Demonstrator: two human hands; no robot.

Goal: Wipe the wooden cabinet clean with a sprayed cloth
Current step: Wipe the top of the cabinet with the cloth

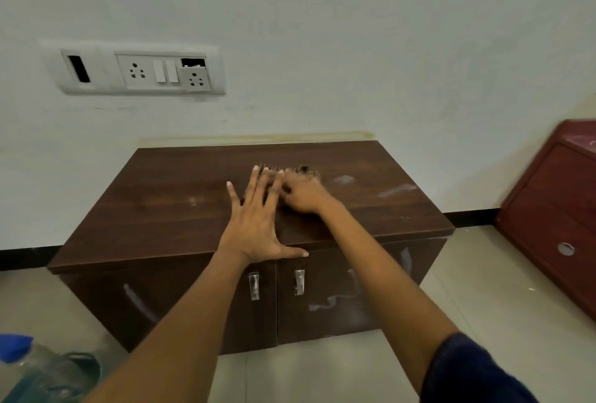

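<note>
The dark wooden cabinet (167,206) stands against the wall, with white smears on its top and on its two doors. A brown cloth (301,169) lies on the middle of the top; it nearly matches the wood, and its frayed far edge shows beyond my fingertips. My left hand (258,222) rests flat on the top and on the cloth's left part, fingers spread wide and thumb at the front edge. My right hand (304,193) presses down on the cloth, fingers bent and blurred. A clear spray bottle (48,377) with a blue cap sits at the bottom left.
Two metal handles (254,285) hang on the doors below my left hand. A red cabinet (554,225) stands close on the right. A socket and switch panel (135,70) is on the wall above left. Tiled floor (483,289) lies around the cabinet.
</note>
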